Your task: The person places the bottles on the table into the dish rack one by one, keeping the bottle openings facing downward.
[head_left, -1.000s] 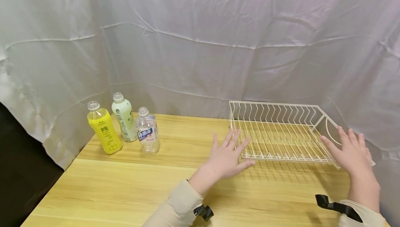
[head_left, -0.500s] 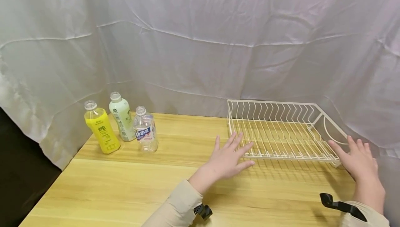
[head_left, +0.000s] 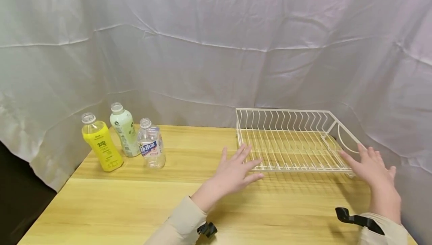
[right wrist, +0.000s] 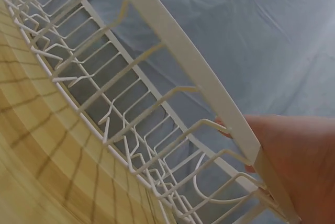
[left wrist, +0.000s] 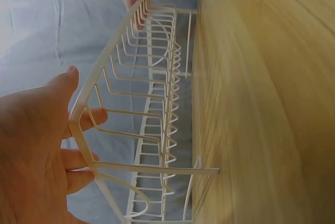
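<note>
A white wire dish rack (head_left: 303,169) sits at the back right of the wooden table. At its left end my left hand (head_left: 233,172) is spread, fingers straight and apart; in the left wrist view the fingers reach past the frame's angled corner, with the thumb along the near side. My right hand (head_left: 374,168) lies against the right end, fingers extended and thumb apart. From the right wrist, the rack's flat rail (right wrist: 193,67) runs up to that hand (right wrist: 288,156), which it partly hides. Neither hand's fingers curl round the frame.
To the left stand a yellow-labelled bottle (head_left: 102,147), a pale green bottle (head_left: 125,132) and a transparent bottle (head_left: 152,151), all uncapped. Grey cloth (head_left: 189,69) hangs behind the table (head_left: 128,207). Black straps with camera mounts sit on both wrists.
The whole head view has shifted, so bottles, rack and hands all appear further left. My right hand has come down slightly at the rack's right end. The left hand stays at the left end.
</note>
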Action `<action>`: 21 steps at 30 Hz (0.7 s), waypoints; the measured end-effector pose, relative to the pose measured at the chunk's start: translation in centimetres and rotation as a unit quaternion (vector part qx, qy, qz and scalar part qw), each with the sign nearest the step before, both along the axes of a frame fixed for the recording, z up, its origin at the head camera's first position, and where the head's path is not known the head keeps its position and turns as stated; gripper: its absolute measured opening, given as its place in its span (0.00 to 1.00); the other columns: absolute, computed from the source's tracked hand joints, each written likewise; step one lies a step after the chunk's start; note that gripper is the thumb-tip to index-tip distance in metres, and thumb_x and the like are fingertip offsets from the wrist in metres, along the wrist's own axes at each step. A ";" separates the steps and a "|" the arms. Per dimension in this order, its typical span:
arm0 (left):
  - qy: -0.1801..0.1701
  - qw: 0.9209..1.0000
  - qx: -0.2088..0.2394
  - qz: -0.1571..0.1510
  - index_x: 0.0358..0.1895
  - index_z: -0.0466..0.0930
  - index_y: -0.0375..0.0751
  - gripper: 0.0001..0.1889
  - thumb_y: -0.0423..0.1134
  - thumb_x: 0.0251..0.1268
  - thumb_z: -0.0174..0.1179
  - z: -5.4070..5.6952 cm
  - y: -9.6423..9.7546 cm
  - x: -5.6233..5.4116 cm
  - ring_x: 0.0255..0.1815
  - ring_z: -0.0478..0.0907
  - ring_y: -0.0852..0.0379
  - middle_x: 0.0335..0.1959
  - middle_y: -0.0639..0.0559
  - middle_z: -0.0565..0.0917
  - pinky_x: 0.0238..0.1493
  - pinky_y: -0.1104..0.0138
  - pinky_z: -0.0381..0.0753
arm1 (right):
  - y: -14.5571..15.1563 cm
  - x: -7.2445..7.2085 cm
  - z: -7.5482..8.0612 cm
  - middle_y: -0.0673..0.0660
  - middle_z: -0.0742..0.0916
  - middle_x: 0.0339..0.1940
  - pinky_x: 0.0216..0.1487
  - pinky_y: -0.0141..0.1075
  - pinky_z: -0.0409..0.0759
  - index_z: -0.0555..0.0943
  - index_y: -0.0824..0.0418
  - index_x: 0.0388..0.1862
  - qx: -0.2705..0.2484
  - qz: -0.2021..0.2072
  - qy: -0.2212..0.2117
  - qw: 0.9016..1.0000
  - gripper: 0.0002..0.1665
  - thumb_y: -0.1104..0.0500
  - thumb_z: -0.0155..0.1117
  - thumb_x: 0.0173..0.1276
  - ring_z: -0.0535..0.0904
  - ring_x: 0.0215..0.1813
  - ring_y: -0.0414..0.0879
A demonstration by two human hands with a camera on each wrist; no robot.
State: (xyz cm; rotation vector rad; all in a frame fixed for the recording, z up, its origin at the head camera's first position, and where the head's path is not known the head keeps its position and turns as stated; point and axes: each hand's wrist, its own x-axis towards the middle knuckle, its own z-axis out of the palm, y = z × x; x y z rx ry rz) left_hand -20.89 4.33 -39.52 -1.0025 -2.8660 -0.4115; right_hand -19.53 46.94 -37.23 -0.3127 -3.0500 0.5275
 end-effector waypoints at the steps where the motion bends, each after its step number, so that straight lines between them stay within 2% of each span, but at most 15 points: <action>1: 0.000 1.000 0.000 -0.001 0.72 0.62 0.69 0.32 0.72 0.68 0.31 0.0 -0.3 0.0 0.82 0.41 0.52 0.80 0.52 0.46 0.73 0.35 0.34 | -0.3 0.0 0.0 0.77 0.34 0.73 0.55 0.81 0.26 0.31 0.62 0.78 0.001 0.003 -0.001 1.000 0.56 0.27 0.35 0.71 0.25 0.74 0.75; 7: -0.008 1.000 0.010 -0.003 0.71 0.64 0.68 0.32 0.71 0.68 0.34 -0.1 -3.1 -0.4 0.82 0.41 0.51 0.80 0.51 0.47 0.73 0.35 0.36 | -2.6 -0.8 0.1 0.78 0.36 0.74 0.58 0.80 0.26 0.34 0.60 0.79 0.021 0.030 -0.013 0.999 0.56 0.25 0.35 0.70 0.28 0.75 0.75; 13: -0.007 1.000 0.025 -0.009 0.71 0.65 0.65 0.30 0.68 0.70 0.39 -0.3 -6.1 -0.8 0.81 0.43 0.50 0.80 0.52 0.47 0.74 0.35 0.40 | -4.8 -1.5 0.3 0.78 0.38 0.75 0.63 0.77 0.35 0.38 0.61 0.80 0.033 0.066 -0.016 0.997 0.56 0.25 0.37 0.70 0.32 0.75 0.76; 21: -0.005 0.999 0.050 -0.007 0.69 0.68 0.65 0.28 0.66 0.70 0.43 -0.4 -9.5 -1.1 0.81 0.45 0.50 0.79 0.54 0.49 0.75 0.37 0.40 | -7.1 -2.3 0.3 0.77 0.42 0.77 0.65 0.75 0.46 0.43 0.61 0.80 0.032 0.108 -0.011 0.994 0.56 0.26 0.42 0.69 0.37 0.76 0.75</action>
